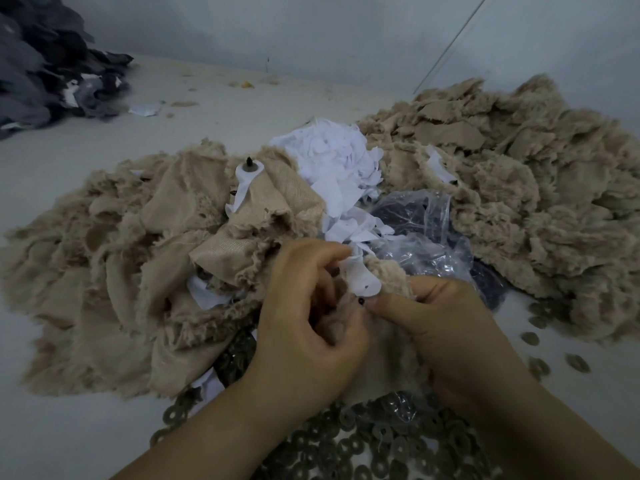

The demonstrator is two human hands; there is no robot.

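Note:
Both hands work on one small beige plush piece (388,278) with a white backing patch (360,280) on it. My left hand (308,323) grips the piece from the left with curled fingers. My right hand (446,327) pinches it from the right, thumb tip beside a small dark eye stud (361,301). On the left pile lies another plush piece with a white patch and an upright dark stud (248,163).
Piles of beige plush pieces lie at left (114,258) and right (519,188). White patches (332,161) are heaped in the middle beside a clear plastic bag (422,244) of dark parts. Several grey washers (367,445) lie near me. Dark fabric (41,57) is heaped far left.

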